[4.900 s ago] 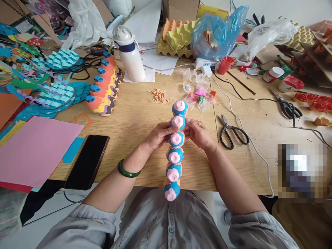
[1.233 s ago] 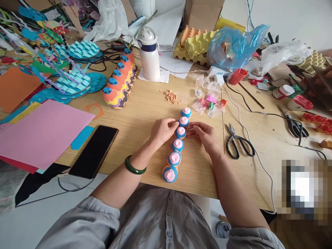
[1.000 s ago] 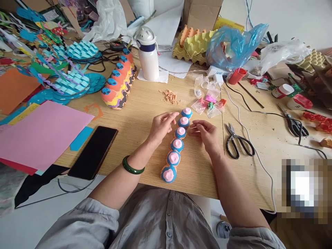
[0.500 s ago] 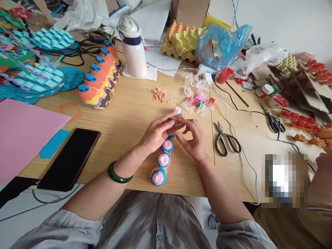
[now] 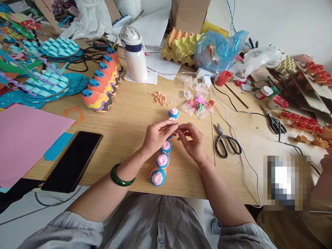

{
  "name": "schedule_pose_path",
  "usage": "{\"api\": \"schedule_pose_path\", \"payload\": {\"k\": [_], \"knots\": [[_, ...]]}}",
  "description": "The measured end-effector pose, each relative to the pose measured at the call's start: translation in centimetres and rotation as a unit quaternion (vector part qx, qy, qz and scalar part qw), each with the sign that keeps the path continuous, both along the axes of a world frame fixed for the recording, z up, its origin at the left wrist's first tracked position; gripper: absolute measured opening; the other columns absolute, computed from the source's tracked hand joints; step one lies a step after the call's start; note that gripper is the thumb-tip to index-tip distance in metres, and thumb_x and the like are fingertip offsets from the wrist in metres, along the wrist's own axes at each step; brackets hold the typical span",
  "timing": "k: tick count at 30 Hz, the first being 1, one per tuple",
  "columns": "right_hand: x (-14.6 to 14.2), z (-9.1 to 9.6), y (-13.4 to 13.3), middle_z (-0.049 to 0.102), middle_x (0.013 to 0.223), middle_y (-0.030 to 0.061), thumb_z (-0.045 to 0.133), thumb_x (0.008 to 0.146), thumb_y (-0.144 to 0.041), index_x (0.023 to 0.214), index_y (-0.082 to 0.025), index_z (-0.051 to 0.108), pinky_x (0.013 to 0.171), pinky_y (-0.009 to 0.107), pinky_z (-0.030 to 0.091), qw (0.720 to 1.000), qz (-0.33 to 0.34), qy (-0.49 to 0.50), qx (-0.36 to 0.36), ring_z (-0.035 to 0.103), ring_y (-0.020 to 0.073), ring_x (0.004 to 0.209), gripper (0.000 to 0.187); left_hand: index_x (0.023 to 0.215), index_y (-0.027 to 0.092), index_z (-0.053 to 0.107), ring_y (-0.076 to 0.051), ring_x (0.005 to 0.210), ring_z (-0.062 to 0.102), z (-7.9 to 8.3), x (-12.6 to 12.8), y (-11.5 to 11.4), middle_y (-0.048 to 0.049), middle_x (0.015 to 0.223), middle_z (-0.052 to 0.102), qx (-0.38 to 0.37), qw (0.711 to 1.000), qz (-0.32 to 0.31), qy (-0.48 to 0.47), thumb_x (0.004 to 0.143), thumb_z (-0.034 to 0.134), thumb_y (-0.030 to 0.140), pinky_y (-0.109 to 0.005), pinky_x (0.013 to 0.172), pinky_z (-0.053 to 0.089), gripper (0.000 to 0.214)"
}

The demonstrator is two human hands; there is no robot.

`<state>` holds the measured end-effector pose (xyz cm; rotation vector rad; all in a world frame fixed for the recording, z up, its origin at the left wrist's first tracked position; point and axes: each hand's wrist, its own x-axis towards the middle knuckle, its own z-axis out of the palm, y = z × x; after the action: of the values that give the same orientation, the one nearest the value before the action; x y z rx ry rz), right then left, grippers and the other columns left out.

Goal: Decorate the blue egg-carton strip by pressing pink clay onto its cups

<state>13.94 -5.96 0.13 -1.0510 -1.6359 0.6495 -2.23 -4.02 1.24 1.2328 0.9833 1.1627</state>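
Observation:
On the wooden table in front of me lies a row of blue-painted egg-carton cups (image 5: 162, 160), each topped with a pink clay blob. Over the middle of this row, my left hand (image 5: 158, 136) and my right hand (image 5: 191, 141) meet at the fingertips. Thumb and fingers of both are pinched together. Whatever they hold is too small or too covered to make out. The hands hide some cups of the row. A green bangle (image 5: 121, 175) circles my left wrist.
Black-handled scissors (image 5: 225, 140) lie right of my hands. Beyond are small bags of coloured clay (image 5: 199, 100) and orange shavings (image 5: 159, 98). A phone (image 5: 72, 160), pink sheet (image 5: 31, 138), painted egg carton (image 5: 102, 83) and white bottle (image 5: 135, 57) stand leftward. Another person's arm (image 5: 323, 176) is at right.
My fingertips have come closer together, both still pinched, and my left hand has lowered slightly, uncovering more of the far cups. The view has shifted slightly.

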Motion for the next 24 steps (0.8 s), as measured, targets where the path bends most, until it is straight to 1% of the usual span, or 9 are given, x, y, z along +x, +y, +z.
{"api": "schedule_pose_path", "payload": {"k": [3, 6, 10, 13, 17, 19, 21, 24], "knots": [[-0.1, 0.3, -0.2, 0.069, 0.09, 0.0013, 0.066, 0.095, -0.034, 0.097, -0.024, 0.068, 0.062, 0.029, 0.063, 0.999, -0.006, 0.03, -0.037, 0.068, 0.0123, 0.069, 0.01, 0.099, 0.015, 0.079, -0.019, 0.075, 0.077, 0.3, 0.0, 0.0, -0.0085, 0.096, 0.081, -0.006, 1.0, -0.003, 0.002, 0.079, 0.08, 0.048, -0.025, 0.068, 0.061, 0.039], [-0.3, 0.6, -0.3, 0.069, 0.087, 0.0008, 0.069, 0.093, -0.038, 0.092, -0.024, 0.067, 0.06, 0.03, 0.064, 0.995, -0.013, 0.077, -0.059, 0.068, 0.0127, 0.068, 0.015, 0.094, 0.015, 0.078, -0.018, 0.073, 0.075, 0.6, 0.1, -0.1, -0.0075, 0.09, 0.08, -0.001, 1.0, 0.012, -0.001, 0.079, 0.081, 0.048, -0.026, 0.069, 0.06, 0.036], [-0.4, 0.5, 0.2, 0.067, 0.081, -0.0018, 0.074, 0.088, -0.044, 0.089, -0.023, 0.064, 0.055, 0.027, 0.062, 0.982, -0.023, 0.167, -0.088, 0.064, 0.0102, 0.06, 0.024, 0.097, 0.015, 0.078, -0.018, 0.077, 0.075, 0.7, 0.0, 0.1, -0.0083, 0.093, 0.08, -0.009, 0.999, 0.032, -0.027, 0.078, 0.081, 0.046, -0.027, 0.073, 0.06, 0.036], [-0.2, 0.4, 0.7, 0.065, 0.078, -0.0035, 0.077, 0.085, -0.047, 0.087, -0.023, 0.063, 0.054, 0.026, 0.061, 0.967, -0.03, 0.224, -0.121, 0.061, 0.0085, 0.057, 0.028, 0.097, 0.015, 0.077, -0.016, 0.078, 0.073, 0.6, -0.1, 0.3, -0.0088, 0.097, 0.08, -0.031, 0.997, 0.038, -0.063, 0.079, 0.081, 0.045, -0.028, 0.075, 0.06, 0.035], [0.1, 0.5, 1.0, 0.064, 0.076, -0.0047, 0.078, 0.084, -0.046, 0.091, -0.023, 0.067, 0.058, 0.027, 0.062, 0.949, -0.015, 0.272, -0.158, 0.06, 0.0082, 0.056, 0.027, 0.096, 0.015, 0.078, -0.017, 0.085, 0.073, 0.5, -0.1, 0.6, -0.0086, 0.099, 0.078, -0.083, 0.987, 0.013, -0.138, 0.075, 0.083, 0.037, -0.031, 0.08, 0.061, 0.032], [0.2, 0.6, 1.1, 0.065, 0.075, -0.004, 0.077, 0.084, -0.048, 0.091, -0.022, 0.069, 0.059, 0.029, 0.063, 0.945, -0.008, 0.276, -0.177, 0.06, 0.0085, 0.055, 0.028, 0.095, 0.013, 0.078, -0.016, 0.084, 0.071, 0.6, -0.1, 0.8, -0.0089, 0.099, 0.077, -0.114, 0.979, 0.005, -0.17, 0.072, 0.083, 0.032, -0.028, 0.076, 0.06, 0.03], [0.3, 0.6, 1.2, 0.068, 0.076, -0.0027, 0.076, 0.084, -0.052, 0.088, -0.021, 0.069, 0.06, 0.03, 0.063, 0.94, -0.009, 0.279, -0.197, 0.062, 0.0092, 0.054, 0.032, 0.091, 0.012, 0.079, -0.013, 0.08, 0.068, 0.6, 0.0, 1.0, -0.0085, 0.096, 0.076, -0.137, 0.97, 0.007, -0.202, 0.071, 0.082, 0.032, -0.023, 0.069, 0.057, 0.028], [0.4, 0.5, 1.4, 0.072, 0.079, -0.0008, 0.076, 0.082, -0.056, 0.086, -0.021, 0.067, 0.062, 0.031, 0.064, 0.929, -0.008, 0.294, -0.225, 0.066, 0.0108, 0.056, 0.036, 0.087, 0.013, 0.078, -0.008, 0.068, 0.06, 0.5, -0.1, 1.2, -0.0039, 0.081, 0.072, -0.137, 0.966, 0.022, -0.217, 0.071, 0.084, 0.033, -0.018, 0.059, 0.049, 0.027]]}}
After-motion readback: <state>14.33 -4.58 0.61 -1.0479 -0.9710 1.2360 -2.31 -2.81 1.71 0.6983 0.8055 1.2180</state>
